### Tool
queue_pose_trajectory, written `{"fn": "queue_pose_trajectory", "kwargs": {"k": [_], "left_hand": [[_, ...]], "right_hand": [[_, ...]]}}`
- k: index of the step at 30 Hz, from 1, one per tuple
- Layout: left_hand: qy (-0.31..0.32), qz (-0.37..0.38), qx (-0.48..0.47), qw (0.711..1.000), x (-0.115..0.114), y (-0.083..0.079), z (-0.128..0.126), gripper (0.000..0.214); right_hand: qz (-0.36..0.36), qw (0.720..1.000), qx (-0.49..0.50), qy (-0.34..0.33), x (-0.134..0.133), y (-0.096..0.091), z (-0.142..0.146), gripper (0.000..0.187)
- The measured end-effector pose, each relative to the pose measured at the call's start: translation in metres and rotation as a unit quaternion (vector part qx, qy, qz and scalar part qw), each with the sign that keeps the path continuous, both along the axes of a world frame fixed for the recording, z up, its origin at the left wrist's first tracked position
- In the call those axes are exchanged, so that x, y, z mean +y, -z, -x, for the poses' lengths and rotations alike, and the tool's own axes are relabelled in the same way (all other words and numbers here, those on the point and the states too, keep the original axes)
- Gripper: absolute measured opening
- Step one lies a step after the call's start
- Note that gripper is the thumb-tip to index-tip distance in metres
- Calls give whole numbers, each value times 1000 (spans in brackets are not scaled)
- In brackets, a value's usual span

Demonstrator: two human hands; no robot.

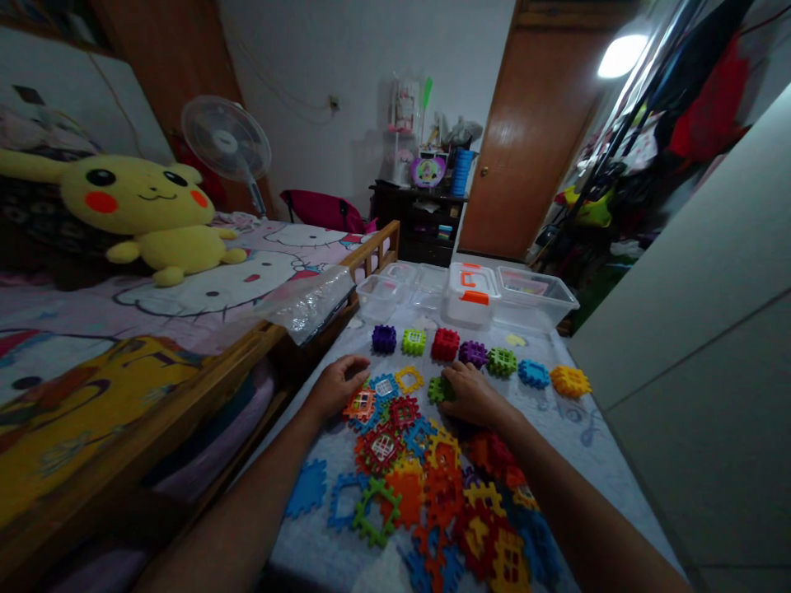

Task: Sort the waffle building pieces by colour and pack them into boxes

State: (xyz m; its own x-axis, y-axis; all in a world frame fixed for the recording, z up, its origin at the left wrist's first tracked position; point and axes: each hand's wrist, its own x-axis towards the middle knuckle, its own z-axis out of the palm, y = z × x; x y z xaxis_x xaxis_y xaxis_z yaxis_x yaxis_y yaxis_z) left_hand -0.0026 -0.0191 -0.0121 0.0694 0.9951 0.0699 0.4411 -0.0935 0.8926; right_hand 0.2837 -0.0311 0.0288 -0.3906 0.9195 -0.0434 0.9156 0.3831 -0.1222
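My right hand point(473, 394) has its fingers around a green toothed plastic building piece point(439, 389), low over the cloth. At the left edge of the pile, my left hand point(339, 385) rests beside an orange window-shaped piece point(362, 403), its fingers loosely curved and apart. Between my arms spreads a heap of interlocking pieces, including a red one point(404, 412), a yellow frame point(409, 379) and a green frame point(376, 512). Beyond my hands runs a row of grouped pieces: dark blue point(384, 338), lime point(414, 342), red point(445, 344), purple point(473, 354), green point(502, 362), blue point(533, 374) and yellow point(569, 381).
Clear plastic boxes stand at the table's far end, one with an orange-latched lid point(473, 284). A wooden bed rail point(265, 338) borders the left side, with a plastic bag point(315, 305) over it. A yellow plush toy point(148, 214) sits on the bed. A white cabinet point(698, 329) stands right.
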Motion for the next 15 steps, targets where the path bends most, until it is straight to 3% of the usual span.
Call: {"fn": "queue_pose_trajectory", "kwargs": {"k": [9,12,15], "left_hand": [[2,-26,30,999,-3,-3,0,40],[8,-29,30,999,-2,0,1,39],[9,-25,38,999,-1,2,3,40]], "right_hand": [[-15,999,42,-4,-8,-5,-5,35],[-49,992,112,6,-1,-19,-41,44],[-102,982,134,84,18,-31,-93,44]]}}
